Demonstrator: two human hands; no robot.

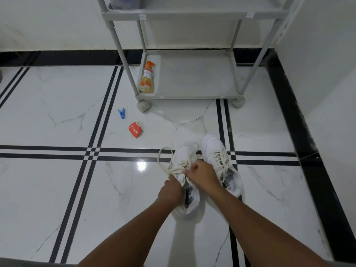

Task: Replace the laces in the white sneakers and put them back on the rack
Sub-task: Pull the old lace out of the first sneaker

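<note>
Two white sneakers stand side by side on the tiled floor, toes pointing away from me. The right sneaker (215, 149) is laced with a cream lace. On the left sneaker (185, 153) the cream lace (163, 162) is partly threaded, and a long loop of it trails out to the left over the floor. My left hand (171, 189) grips the left side of that shoe near its tongue. My right hand (202, 174) pinches the lace at the upper eyelets. Beyond the shoes stands the grey rack (192, 81), its bottom shelf mostly bare.
An orange spray bottle (147, 79) lies on the rack's bottom shelf at its left end. A blue clothes peg (121, 113) and a crumpled red packet (135, 129) lie on the floor left of the shoes. A white wall with a black skirting runs along the right.
</note>
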